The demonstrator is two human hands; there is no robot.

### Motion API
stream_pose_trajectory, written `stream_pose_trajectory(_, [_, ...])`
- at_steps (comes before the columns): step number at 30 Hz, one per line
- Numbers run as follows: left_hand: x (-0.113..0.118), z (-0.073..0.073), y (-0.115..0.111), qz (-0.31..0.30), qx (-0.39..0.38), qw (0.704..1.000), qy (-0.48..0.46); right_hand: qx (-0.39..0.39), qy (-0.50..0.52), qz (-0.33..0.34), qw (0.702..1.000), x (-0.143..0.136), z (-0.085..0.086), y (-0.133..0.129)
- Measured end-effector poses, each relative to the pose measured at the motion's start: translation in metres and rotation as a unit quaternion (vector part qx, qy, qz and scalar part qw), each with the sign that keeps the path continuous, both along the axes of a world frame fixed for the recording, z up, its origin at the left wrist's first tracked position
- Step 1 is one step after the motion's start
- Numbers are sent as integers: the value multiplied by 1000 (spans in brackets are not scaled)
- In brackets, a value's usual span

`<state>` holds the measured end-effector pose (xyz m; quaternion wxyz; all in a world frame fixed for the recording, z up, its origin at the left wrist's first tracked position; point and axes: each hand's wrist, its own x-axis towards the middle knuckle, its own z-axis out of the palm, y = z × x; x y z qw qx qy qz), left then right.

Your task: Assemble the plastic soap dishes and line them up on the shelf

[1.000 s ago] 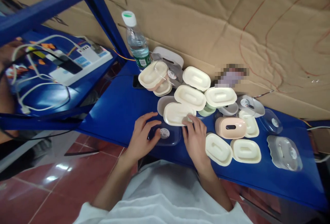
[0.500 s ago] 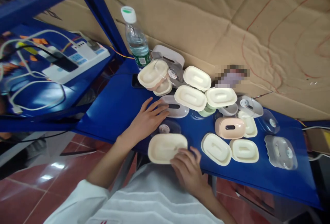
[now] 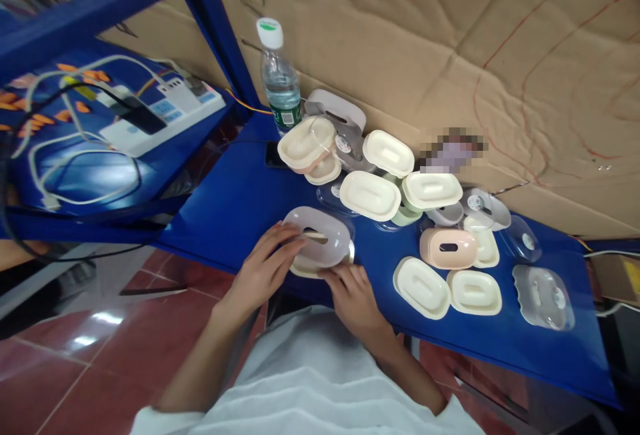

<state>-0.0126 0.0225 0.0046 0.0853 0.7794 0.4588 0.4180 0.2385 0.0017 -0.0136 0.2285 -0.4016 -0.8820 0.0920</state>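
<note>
Over the table's front edge, my left hand point(image 3: 270, 260) is closed on the left end of a pale grey oval plastic cover point(image 3: 333, 231) with a dark slot in its middle. This cover lies tilted over a cream oval tray point(image 3: 306, 269), whose rim shows below and to the right. My right hand point(image 3: 354, 293) pinches the tray's near right rim, its fingertips close to the cover. Whether the two parts are fitted together I cannot tell. Just beyond sits another cream oval tray point(image 3: 370, 196), with a clear lid point(image 3: 330, 198) partly under it.
On the blue table point(image 3: 215, 215) stand a water bottle point(image 3: 281, 91) at the back and a peach oval cover point(image 3: 453, 248) to the right. Cream trays point(image 3: 421, 288) and a clear lid point(image 3: 545, 298) lie farther right. A power strip point(image 3: 165, 118) with cables is at left.
My left hand has brought the grey cover from the table toward me, onto the cream tray. My right hand has shifted slightly, still on the tray. The view has moved a little.
</note>
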Motion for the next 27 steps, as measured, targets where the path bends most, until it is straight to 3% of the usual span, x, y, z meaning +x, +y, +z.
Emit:
stream_pose_trajectory(9, [9, -10, -15, 0, -32, 996, 87, -30, 133, -40, 990, 11, -4, 7])
stream_pose_trajectory(16, [20, -24, -17, 27, -5, 993, 114, -106, 273, -42, 955, 27, -2, -1])
stream_pose_trajectory(20, [27, -22, -16, 20, 0, 991, 132, -82, 321, -169, 928, 31, 1, 0])
stream_pose_trajectory(22, [32, -20, -15, 10, 5, 991, 131, -114, 330, -221, 911, 31, 2, 4])
stream_pose_trajectory(27, [43, -16, -17, -17, -4, 992, 126, -244, 358, -218, 875, 29, 6, 17])
